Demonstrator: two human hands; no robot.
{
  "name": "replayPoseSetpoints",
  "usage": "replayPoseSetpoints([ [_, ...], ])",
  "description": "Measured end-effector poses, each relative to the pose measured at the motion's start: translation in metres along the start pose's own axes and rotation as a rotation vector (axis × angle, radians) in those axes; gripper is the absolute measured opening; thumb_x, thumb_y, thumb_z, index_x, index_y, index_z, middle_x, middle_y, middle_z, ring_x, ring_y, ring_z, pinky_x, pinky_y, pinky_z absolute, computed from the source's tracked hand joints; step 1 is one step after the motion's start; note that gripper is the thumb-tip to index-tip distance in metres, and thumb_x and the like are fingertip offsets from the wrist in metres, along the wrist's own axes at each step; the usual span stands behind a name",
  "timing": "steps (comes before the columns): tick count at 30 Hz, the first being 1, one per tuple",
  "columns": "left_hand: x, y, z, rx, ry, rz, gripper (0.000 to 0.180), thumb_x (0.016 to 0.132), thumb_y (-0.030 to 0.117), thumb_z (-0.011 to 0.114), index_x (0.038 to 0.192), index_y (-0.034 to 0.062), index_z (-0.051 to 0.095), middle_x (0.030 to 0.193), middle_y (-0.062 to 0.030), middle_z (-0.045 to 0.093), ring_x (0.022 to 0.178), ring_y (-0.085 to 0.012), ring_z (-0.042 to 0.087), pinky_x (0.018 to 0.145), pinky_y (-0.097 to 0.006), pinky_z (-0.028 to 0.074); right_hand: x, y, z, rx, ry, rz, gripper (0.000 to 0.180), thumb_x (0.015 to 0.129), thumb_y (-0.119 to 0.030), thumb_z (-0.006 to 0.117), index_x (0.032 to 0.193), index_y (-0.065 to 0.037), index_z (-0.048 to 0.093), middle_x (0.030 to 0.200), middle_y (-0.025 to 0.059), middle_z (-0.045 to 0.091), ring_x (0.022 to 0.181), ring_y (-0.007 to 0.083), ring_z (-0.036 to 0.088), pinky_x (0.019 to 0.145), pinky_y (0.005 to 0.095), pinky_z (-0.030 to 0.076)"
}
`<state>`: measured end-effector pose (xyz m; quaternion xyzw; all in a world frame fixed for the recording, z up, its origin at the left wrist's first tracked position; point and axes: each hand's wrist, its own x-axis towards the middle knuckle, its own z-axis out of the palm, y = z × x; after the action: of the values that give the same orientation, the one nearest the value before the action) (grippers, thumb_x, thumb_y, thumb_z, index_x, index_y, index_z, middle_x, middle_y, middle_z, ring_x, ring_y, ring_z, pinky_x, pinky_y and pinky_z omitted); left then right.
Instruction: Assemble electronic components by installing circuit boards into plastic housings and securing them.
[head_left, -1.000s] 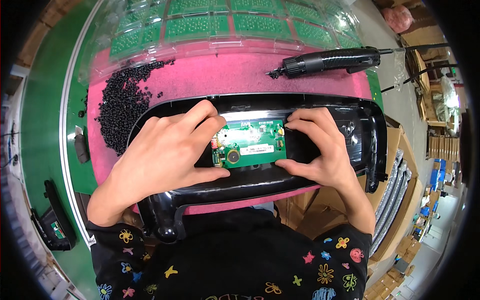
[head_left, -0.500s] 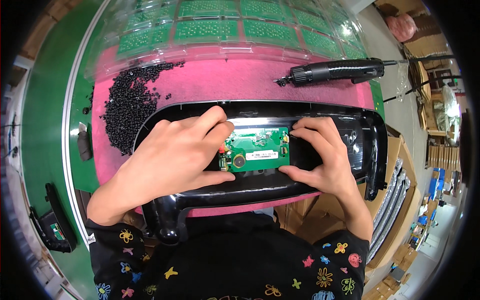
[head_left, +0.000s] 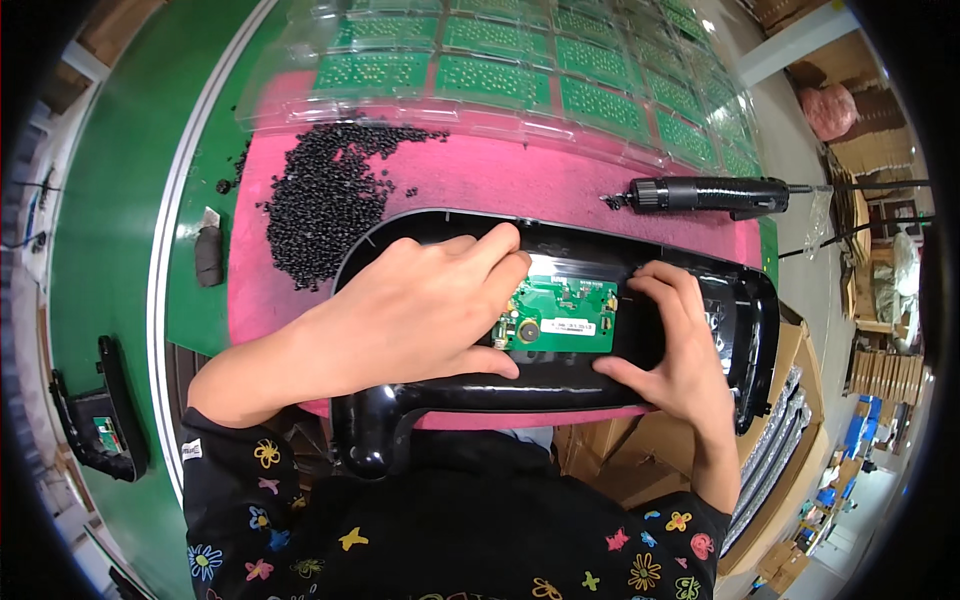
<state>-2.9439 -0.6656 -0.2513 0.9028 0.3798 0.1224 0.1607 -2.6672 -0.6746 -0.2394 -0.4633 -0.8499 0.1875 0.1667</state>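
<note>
A green circuit board [head_left: 565, 312] with a white label and a round dark part lies inside a long black plastic housing [head_left: 470, 400]. My left hand [head_left: 440, 295] is closed around the board's left end, its fingers toward the far edge and its thumb at the near edge. That hand covers part of the board's left side. Just off the board's right end is my right hand [head_left: 675, 335], thumb and fingers curved but apart, with nothing between them. Its fingertips reach down into the housing; whether they touch its floor I cannot tell.
Small black screws [head_left: 325, 200] lie heaped on the pink mat [head_left: 500, 175]. A black electric screwdriver [head_left: 700, 195] rests at the far right. Behind are clear trays [head_left: 490, 80] of green boards. Another black housing [head_left: 100, 430] lies at left; a cardboard box [head_left: 790, 390] stands at right.
The whole view has shifted, so the housing and mat appear farther right. My right fingertips have come away slightly from the board's right corners. My left hand stays at its left end.
</note>
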Motion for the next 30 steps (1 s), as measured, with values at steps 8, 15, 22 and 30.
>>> replayPoseSetpoints([
  [8,0.001,-0.038,-0.03,0.09,0.463,-0.103,0.018,0.082,0.013,0.064,0.094,0.0002,0.06,0.083,-0.0132,0.06,0.077,-0.0325,0.061,0.064,-0.041,0.049,0.007,0.066,-0.076,-0.059,0.583,0.361,0.041,0.087,-0.007,0.061,0.125,-0.009,0.049,0.109,0.0019,0.056,0.081,0.0092,0.051,0.074,0.0219,0.042],
  [15,-0.01,-0.075,-0.021,0.048,0.198,-0.199,0.024,0.069,0.008,0.07,0.092,0.0001,0.066,0.088,-0.0134,0.063,0.09,-0.0336,0.06,0.077,-0.043,0.049,0.047,0.124,-0.077,0.961,0.619,0.512,0.023,0.089,-0.006,0.059,0.108,-0.011,0.047,0.108,0.0062,0.059,0.094,0.016,0.06,0.08,0.0308,0.048],
  [22,0.008,-0.098,-0.006,0.011,0.143,-0.174,0.016,0.069,0.006,0.07,0.082,-0.0013,0.065,0.084,-0.0147,0.062,0.086,-0.0336,0.061,0.075,-0.042,0.049,0.112,0.068,-0.023,0.81,0.844,-0.121,0.038,0.09,-0.002,0.058,0.119,-0.002,0.034,0.122,0.0227,0.054,0.108,0.0317,0.058,0.093,0.0384,0.047],
  [30,0.016,-0.1,-0.004,-0.049,0.44,-0.135,0.011,0.078,0.006,0.064,0.084,-0.003,0.06,0.084,-0.0152,0.059,0.082,-0.0349,0.058,0.071,-0.042,0.047,0.11,0.029,-0.007,1.411,0.555,-0.071,0.04,0.094,-0.029,0.055,0.121,-0.001,0.045,0.085,0.004,0.052,0.081,0.0181,0.05,0.084,0.0364,0.042],
])
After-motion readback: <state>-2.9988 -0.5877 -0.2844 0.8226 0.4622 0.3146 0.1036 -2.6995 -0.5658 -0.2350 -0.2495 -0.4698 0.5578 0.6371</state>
